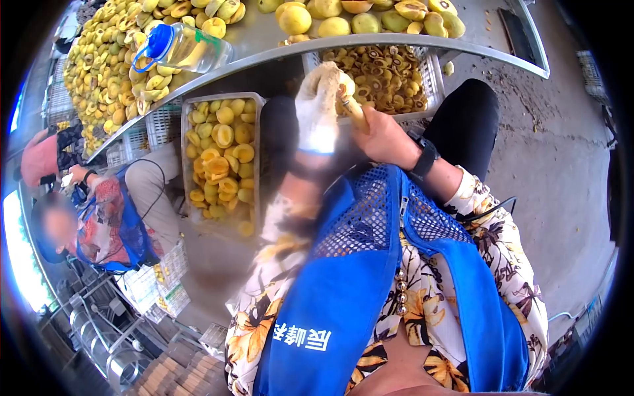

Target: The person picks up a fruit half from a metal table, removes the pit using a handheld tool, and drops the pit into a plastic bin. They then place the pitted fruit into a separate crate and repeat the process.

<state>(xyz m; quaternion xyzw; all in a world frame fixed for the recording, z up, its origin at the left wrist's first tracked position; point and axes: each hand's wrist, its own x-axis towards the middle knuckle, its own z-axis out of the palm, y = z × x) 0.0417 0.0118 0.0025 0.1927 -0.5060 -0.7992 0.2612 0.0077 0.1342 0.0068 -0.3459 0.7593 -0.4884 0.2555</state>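
My left hand (318, 109), in a white glove soiled at the fingers, is closed around a yellow peach piece (346, 84). My bare right hand (385, 137), with a dark watch at the wrist, grips a wooden-handled pitting tool (356, 115). The tool's working end meets the fruit and is hidden there. Both hands are close together over the near edge of a white crate (432, 82) of brownish pits and fruit scraps. To their left stands another crate (187, 109) filled with yellow peach halves.
A metal-edged table (264, 56) crosses the top, with a big heap of peach halves (99, 79), whole peaches (295, 20) and a blue-capped bottle (191, 48). At left sits another person (119, 224) in a blue vest. White baskets (158, 284) stand near them.
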